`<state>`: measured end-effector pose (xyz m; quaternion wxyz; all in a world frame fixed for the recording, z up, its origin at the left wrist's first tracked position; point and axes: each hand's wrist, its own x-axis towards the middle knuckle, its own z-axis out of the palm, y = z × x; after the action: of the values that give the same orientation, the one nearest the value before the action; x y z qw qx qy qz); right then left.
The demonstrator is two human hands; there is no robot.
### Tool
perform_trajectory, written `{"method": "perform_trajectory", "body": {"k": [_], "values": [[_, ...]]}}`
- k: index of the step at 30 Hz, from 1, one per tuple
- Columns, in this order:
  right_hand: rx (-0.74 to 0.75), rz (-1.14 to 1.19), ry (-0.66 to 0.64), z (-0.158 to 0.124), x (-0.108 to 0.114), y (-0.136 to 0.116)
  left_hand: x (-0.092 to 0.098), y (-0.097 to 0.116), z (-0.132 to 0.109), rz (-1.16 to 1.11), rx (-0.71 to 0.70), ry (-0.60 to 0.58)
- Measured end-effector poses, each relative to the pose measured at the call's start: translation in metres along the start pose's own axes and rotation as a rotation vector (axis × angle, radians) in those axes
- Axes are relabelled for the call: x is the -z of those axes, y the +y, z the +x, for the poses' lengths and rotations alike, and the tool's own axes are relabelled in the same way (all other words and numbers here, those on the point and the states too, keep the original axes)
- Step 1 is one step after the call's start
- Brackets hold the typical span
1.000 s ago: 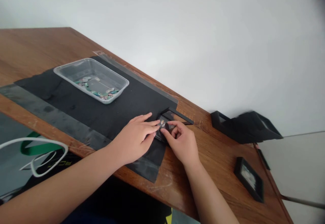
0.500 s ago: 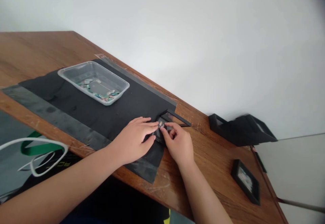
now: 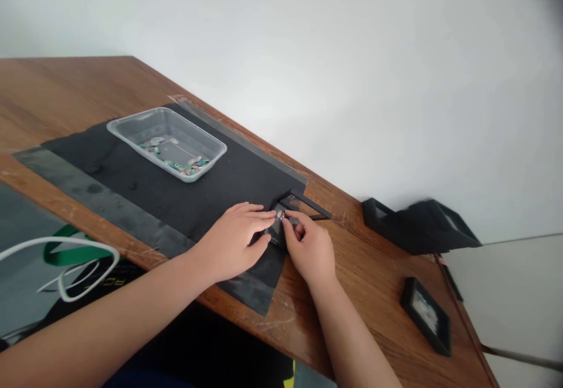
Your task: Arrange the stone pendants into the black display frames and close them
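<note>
Small pale pieces (image 3: pixel 280 214): on a dark panel (image 3: pixel 275 234), just below the centre of the view; too tiny to count; every clock direction below is read from them.
Dark panel: flat, between the two hands, at the right-hand end of the black mat (image 3: pixel 145 177); partly hidden by fingers.
Left hand (image 3: pixel 240 232): between eight and nine o'clock, palm down, released; index finger straight, its tip at the pieces, thumb apart and lower on the panel's near side.
Right hand (image 3: pixel 313 250): at four o'clock, thumb and index finger bent close together at the pieces, the others curled under; whether a piece is grasped, I cannot tell.
Black frame (image 3: pixel 291 191): between two and three o'clock, just beside the panel, its glossy face tilted.
Clear tub (image 3: pixel 190 132): at ten o'clock, on the mat, well apart from the hands; green, white and pinkish bits (image 3: pixel 192 168) lie along its bottom.
Black frames (image 3: pixel 409 227): at three o'clock, grouped near the wall (image 3: pixel 352 83).
Framed picture (image 3: pixel 426 316): at four o'clock, farther out, lying on the brown table (image 3: pixel 369 271).
White cable (image 3: pixel 44 240): towards nine o'clock, below the table's edge, near a green strap (image 3: pixel 79 254).
</note>
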<state>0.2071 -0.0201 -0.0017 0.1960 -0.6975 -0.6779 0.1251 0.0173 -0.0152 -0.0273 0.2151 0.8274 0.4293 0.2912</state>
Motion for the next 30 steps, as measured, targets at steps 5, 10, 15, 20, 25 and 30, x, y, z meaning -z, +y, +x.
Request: {"method": "perform_trajectory", "body": {"k": [5,10,15,20,25,30], "values": [[0.012,0.003,-0.011,-0.0015,0.0014,0.0003,0.0001,0.0002,-0.0001,0.017,0.006,-0.012],[0.027,0.012,-0.02,-0.0026,0.0022,0.0,-0.0006,0.0,-0.0002,0.018,0.004,-0.009],[0.028,0.022,-0.03,-0.0025,0.0025,0.0004,0.0012,0.0023,-0.001,0.027,0.014,-0.01],[0.025,0.006,-0.031,-0.0029,0.0021,-0.0005,0.0036,0.0048,-0.0002,0.027,0.015,-0.044],[-0.008,-0.016,-0.024,-0.0045,0.0025,-0.0029,0.0038,0.0051,0.0007,0.03,0.001,-0.054],[0.01,-0.031,-0.028,-0.0045,0.0034,-0.0033,0.0019,0.0052,0.0029,0.014,-0.006,-0.029]]}}
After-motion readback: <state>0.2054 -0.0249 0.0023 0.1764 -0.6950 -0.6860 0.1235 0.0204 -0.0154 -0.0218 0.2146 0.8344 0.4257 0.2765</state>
